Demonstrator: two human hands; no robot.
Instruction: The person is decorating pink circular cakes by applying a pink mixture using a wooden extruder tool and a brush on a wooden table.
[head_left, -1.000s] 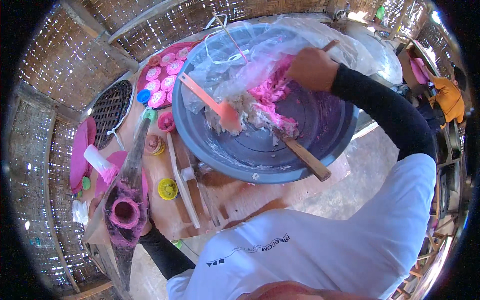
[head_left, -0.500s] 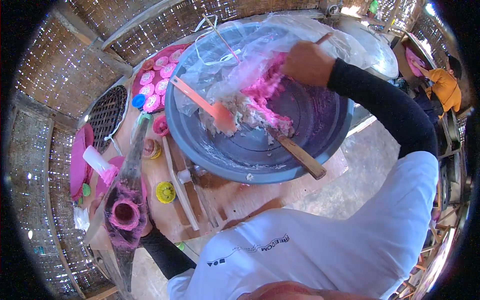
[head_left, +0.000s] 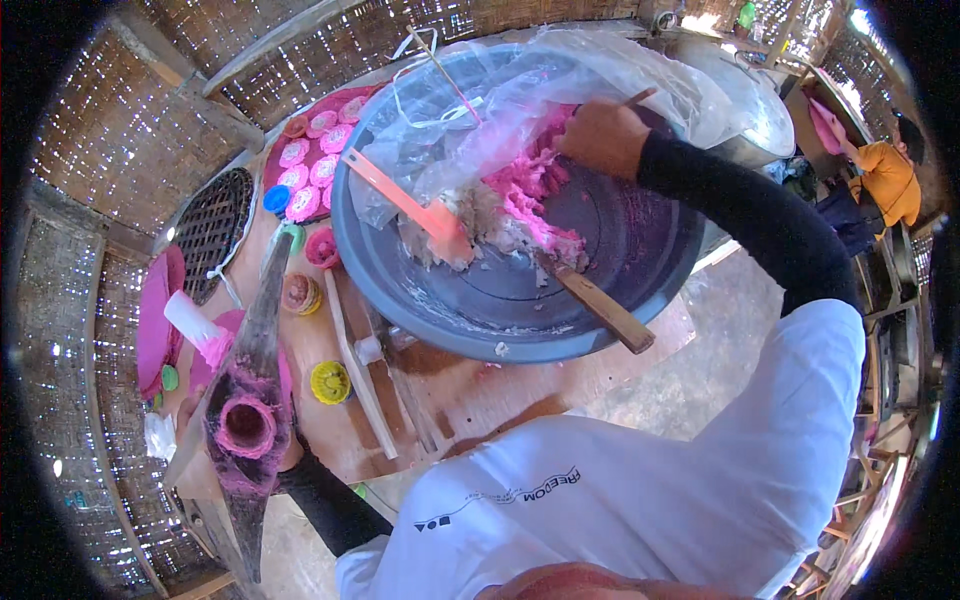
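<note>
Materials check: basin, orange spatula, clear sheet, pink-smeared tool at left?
Basin: likely plastic; smooth blue-grey, soft sheen, curved ridges moulded inside.
Orange spatula: probably plastic; even colour, smooth surface; silicone or rubber can't be ruled out.
Clear sheet: apparently thin plastic film; see-through, crinkled, bright highlights.
Pink-smeared tool: perhaps weathered wood; greyish, dull, streaky tapered ends, though its coated middle hides the surface.

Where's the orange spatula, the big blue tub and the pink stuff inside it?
Orange spatula [head_left: 400, 197], head view: on its handle.
Big blue tub [head_left: 540, 349], head view: on its near rim.
Pink stuff [head_left: 527, 188], head view: middle of the heap.
</note>
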